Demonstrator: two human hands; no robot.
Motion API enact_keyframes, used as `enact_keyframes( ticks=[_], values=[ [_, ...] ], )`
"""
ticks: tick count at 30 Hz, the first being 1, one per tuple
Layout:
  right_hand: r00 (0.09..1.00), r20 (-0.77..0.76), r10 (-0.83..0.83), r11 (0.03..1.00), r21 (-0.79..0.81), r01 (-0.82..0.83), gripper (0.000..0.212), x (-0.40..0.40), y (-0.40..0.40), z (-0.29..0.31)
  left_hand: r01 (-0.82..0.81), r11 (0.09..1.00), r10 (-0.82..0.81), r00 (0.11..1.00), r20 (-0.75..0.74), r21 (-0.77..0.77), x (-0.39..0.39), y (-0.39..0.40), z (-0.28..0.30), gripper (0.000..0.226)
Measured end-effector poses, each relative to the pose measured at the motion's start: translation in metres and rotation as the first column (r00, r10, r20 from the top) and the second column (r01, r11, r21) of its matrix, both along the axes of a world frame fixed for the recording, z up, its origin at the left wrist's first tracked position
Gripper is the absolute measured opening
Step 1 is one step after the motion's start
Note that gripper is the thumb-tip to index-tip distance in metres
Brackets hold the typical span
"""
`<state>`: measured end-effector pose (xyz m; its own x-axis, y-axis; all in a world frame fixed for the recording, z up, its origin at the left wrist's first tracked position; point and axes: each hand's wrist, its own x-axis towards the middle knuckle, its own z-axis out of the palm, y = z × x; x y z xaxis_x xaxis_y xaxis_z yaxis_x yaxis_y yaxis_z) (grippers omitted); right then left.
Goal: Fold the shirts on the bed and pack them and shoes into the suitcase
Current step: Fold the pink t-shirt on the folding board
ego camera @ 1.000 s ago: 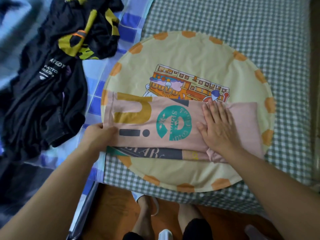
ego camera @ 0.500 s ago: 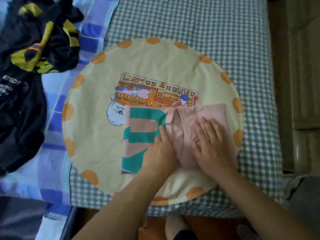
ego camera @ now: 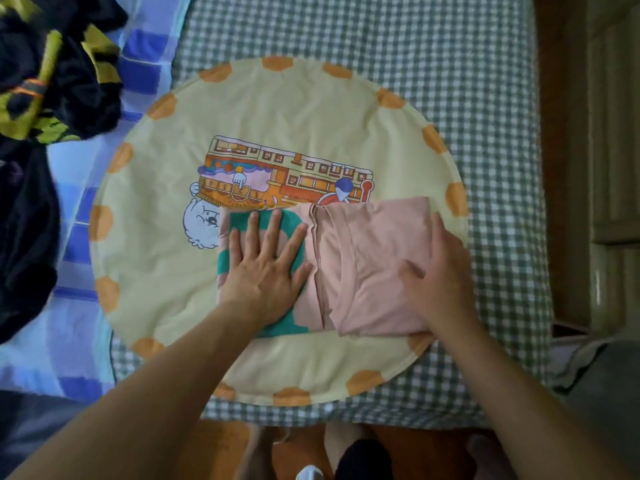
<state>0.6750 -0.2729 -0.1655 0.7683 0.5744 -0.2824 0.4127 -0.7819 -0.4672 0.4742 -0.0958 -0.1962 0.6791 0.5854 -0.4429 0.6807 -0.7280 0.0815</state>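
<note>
The left hand (ego camera: 264, 271) is now spread flat on the teal print, shifted left from the fold's middle.
The folded pink shirt (ego camera: 363, 265) is kept on the round yellow mat (ego camera: 277, 109) on the bed (ego camera: 433, 64); its right edge is gripped by the right hand (ego camera: 438, 268), fingers curled. Dark shirts (ego camera: 52, 84) are heaped at far left.

A bed in a small room, seen from above.
The bed (ego camera: 450, 64) has a green checked sheet; a blue checked blanket (ego camera: 145, 64) lies at its left. Brown wooden floor (ego camera: 561, 168) and a dim cabinet (ego camera: 614, 133) stand at right.
</note>
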Motion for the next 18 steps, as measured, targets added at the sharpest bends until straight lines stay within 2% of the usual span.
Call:
enact_keyframes(
  ticks=[3,5,6,7,8,9,10,11,12,13,15,17,18],
  values=[
    [0.916,-0.314,-0.25,0.965,0.002,0.264,0.076,0.011,0.003,0.012,-0.091,0.994,0.094,0.995,0.04,-0.064,0.009,-0.006,0.027,0.066],
    [0.851,-0.432,-0.3,0.941,0.014,0.339,0.057,0.018,0.002,0.017,-0.161,0.973,0.188,0.968,0.164,-0.167,0.01,-0.013,0.052,0.062],
    [0.808,-0.493,-0.323,0.923,0.025,0.384,0.043,0.019,0.003,0.022,-0.226,0.944,0.286,0.924,0.255,-0.24,0.006,-0.017,0.064,0.057],
    [0.756,-0.566,-0.328,0.903,0.048,0.427,0.031,0.02,0.006,0.028,-0.313,0.884,0.43,0.837,0.338,-0.348,0.0,-0.021,0.078,0.049],
    [0.709,-0.631,-0.314,0.888,0.068,0.454,0.024,0.017,0.01,0.036,-0.404,0.769,0.605,0.71,0.36,-0.495,-0.006,-0.023,0.092,0.039],
    [0.679,-0.674,-0.29,0.881,0.09,0.465,0.024,0.011,0.016,0.047,-0.466,0.587,0.779,0.549,0.305,-0.662,-0.013,-0.026,0.104,0.03],
    [0.67,-0.696,-0.258,0.879,0.117,0.461,0.027,0.002,0.022,0.057,-0.458,0.367,0.905,0.378,0.197,-0.81,-0.021,-0.027,0.117,0.025],
    [0.674,-0.704,-0.224,0.877,0.156,0.454,0.032,-0.01,0.03,0.067,-0.395,0.159,0.97,0.232,0.069,-0.905,-0.029,-0.028,0.128,0.025],
    [0.69,-0.703,-0.173,0.876,0.21,0.434,0.036,-0.025,0.041,0.078,-0.305,0.004,0.99,0.132,-0.038,-0.952,-0.036,-0.028,0.136,0.025],
    [0.706,-0.699,-0.109,0.878,0.266,0.399,0.038,-0.044,0.053,0.087,-0.229,-0.081,0.992,0.08,-0.101,-0.97,-0.041,-0.026,0.143,0.027],
    [0.725,-0.687,0.054,0.893,0.357,0.272,0.036,-0.086,0.081,0.093,-0.161,-0.132,0.988,0.052,-0.142,-0.978,-0.047,-0.019,0.148,0.029],
    [0.751,-0.635,0.183,0.915,0.39,0.106,0.032,-0.123,0.103,0.081,-0.24,-0.082,0.993,0.067,-0.101,-0.967,-0.053,-0.011,0.136,0.027],
    [0.791,-0.573,0.214,0.92,0.391,0.034,0.03,-0.135,0.109,0.071,-0.339,-0.04,0.995,0.075,-0.069,-0.94,-0.056,-0.006,0.126,0.028]
  ],
)
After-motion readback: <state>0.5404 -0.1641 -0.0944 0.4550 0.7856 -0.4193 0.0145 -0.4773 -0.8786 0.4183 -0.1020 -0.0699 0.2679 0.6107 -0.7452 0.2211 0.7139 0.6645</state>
